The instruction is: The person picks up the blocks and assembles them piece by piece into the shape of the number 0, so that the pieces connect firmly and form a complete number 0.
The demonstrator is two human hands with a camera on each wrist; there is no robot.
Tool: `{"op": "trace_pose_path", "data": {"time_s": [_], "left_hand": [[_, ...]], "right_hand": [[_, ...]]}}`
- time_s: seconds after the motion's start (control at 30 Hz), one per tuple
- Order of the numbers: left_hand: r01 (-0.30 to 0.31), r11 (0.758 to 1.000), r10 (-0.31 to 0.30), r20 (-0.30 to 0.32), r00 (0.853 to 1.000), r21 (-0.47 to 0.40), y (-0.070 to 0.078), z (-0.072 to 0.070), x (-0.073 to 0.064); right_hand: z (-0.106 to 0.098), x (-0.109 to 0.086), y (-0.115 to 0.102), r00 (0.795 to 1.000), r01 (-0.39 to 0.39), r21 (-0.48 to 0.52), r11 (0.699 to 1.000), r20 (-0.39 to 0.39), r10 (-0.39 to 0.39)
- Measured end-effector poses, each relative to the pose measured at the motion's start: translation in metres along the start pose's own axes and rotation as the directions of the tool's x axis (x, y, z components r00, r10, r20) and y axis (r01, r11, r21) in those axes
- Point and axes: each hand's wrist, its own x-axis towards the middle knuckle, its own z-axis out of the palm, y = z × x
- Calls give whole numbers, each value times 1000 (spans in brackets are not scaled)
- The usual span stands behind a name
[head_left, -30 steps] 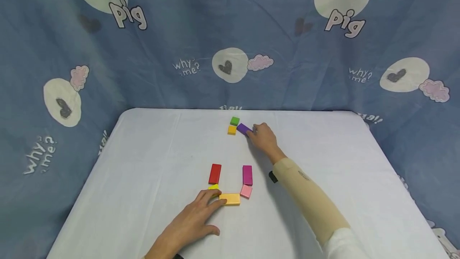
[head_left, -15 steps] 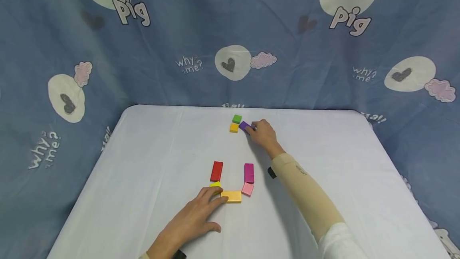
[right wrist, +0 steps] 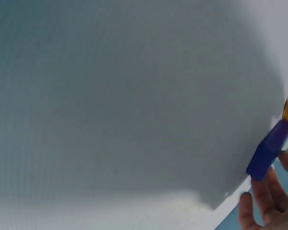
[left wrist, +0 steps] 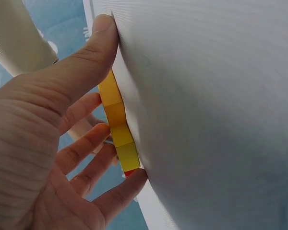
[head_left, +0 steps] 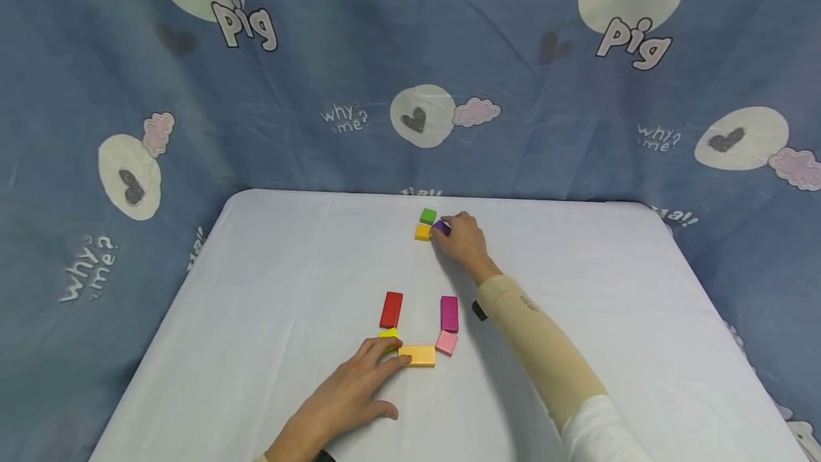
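Note:
At the table's far side my right hand (head_left: 465, 239) pinches a purple block (head_left: 440, 227) between thumb and fingers. The hand covers most of it in the head view; its long side shows in the right wrist view. A small orange block (head_left: 422, 232) touches the purple one's near left end, and a green block (head_left: 427, 216) lies just behind. Nearer to me, the fingertips of my spread left hand (head_left: 359, 380) rest on a light orange block (head_left: 417, 356) and a yellow block (head_left: 388, 334). More yellow and orange blocks (left wrist: 119, 117) line up past those fingers in the left wrist view.
A red block (head_left: 391, 310) extends away from the yellow one. Opposite it, a magenta block (head_left: 449, 314) and a tilted pink block (head_left: 446, 343) form the right side of a U shape. A white cloth covers the table (head_left: 256, 291); a blue printed curtain (head_left: 308, 155) hangs behind.
My right hand has slid a little left along the purple block, covering more of it. The left hand stays on the near blocks; the head view has shifted slightly.

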Motion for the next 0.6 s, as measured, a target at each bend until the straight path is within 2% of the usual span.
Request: {"op": "trace_pose_path", "data": {"time_s": [0.23,0.47,0.6], "left_hand": [[-16,1000,17,-21,1000,20,-2,2,0],[2,1000,-2,6,1000,11,-1,1,-1],[-4,1000,4,-1,1000,24,-2,1,-1]], "right_hand": [[6,1,-11,990,134,-71,988,-28,-136],[12,1,-17,995,101,-119,988,-3,-103],[14,1,-17,995,95,-125,988,-13,-97]]}}
